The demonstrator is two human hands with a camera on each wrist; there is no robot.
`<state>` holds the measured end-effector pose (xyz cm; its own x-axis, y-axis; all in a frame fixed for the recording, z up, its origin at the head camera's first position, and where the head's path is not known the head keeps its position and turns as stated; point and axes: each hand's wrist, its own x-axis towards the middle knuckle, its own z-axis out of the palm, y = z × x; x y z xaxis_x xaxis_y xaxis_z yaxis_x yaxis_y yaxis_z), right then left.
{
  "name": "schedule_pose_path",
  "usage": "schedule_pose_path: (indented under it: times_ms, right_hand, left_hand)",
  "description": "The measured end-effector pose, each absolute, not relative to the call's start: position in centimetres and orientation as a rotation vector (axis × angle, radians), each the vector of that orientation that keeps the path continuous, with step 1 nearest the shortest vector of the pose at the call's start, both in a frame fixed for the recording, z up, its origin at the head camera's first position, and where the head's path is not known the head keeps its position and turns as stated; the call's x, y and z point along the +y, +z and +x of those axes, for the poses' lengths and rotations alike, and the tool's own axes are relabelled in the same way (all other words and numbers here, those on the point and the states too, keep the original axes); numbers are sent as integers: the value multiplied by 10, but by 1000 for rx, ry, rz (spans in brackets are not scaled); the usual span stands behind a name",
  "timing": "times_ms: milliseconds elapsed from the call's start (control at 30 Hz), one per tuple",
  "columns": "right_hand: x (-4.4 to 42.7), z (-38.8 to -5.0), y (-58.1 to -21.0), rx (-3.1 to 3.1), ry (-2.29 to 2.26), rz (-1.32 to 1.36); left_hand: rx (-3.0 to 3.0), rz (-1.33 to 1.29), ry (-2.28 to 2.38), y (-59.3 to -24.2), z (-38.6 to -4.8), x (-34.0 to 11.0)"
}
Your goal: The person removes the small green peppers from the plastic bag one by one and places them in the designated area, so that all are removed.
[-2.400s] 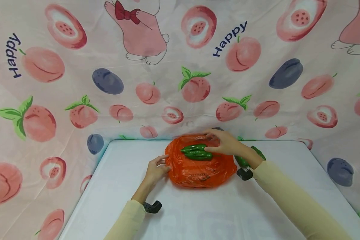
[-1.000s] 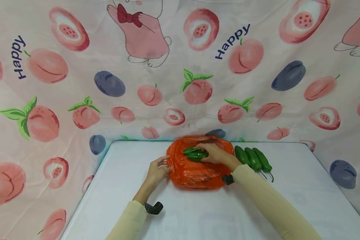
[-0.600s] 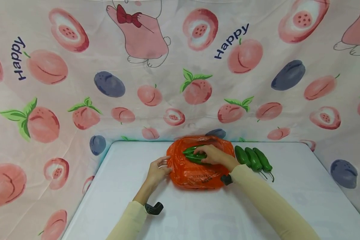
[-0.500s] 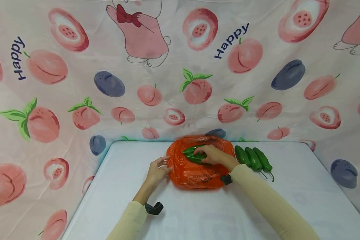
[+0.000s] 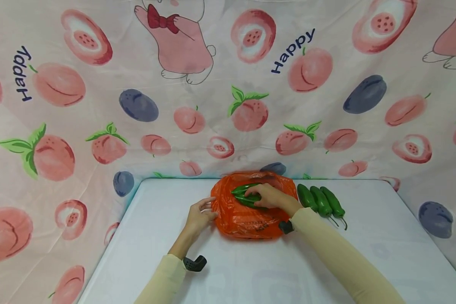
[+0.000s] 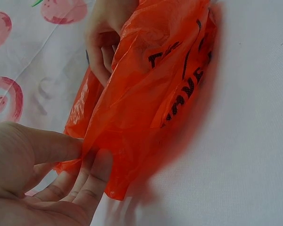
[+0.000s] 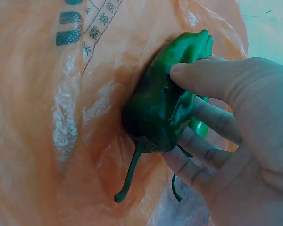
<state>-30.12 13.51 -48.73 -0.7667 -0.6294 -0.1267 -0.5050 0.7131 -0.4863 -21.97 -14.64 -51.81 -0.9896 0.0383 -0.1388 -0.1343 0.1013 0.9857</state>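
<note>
An orange plastic bag [image 5: 251, 223] lies on the white table with green peppers [image 5: 240, 191] in its opening. In the left wrist view, my left hand [image 6: 52, 165] pinches the edge of the bag [image 6: 151, 89] between thumb and fingers. In the head view, that left hand [image 5: 198, 217] is at the bag's left side. My right hand [image 5: 267, 196] reaches into the bag from the right. In the right wrist view, its thumb lies on a glossy green pepper [image 7: 162, 106] and its fingers curl beneath. Another pepper behind is partly hidden by the right hand [image 7: 240, 127].
Three green peppers [image 5: 321, 202] lie side by side on the white table [image 5: 228, 270], right of the bag, stems toward me. A cloth printed with peaches [image 5: 251, 114] hangs behind the table's far edge.
My right hand has come left and down from the bag's back right edge onto the peppers, uncovering the three on the right. Both hands stay nearly still over the last half second.
</note>
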Motion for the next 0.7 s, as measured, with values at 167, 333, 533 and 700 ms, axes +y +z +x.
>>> schedule_pose_path:
  times_ms: [167,333,533,700]
  right_hand:
    - [135,-301,-488,2629,-632,-878]
    - [135,-300,-487,2622,-634,-879]
    - [135,-300,-483,2630,-645,-890]
    - [134,-298,-472,2642,-651,-932]
  left_hand:
    - [2220,-67,2022,-499,-211,-144]
    - [2212,-74,2014,-510,-218,-146]
    - [2228,-94,2015,-517,-219,-145]
    - [2225,-96,2020,-515,-219,-145]
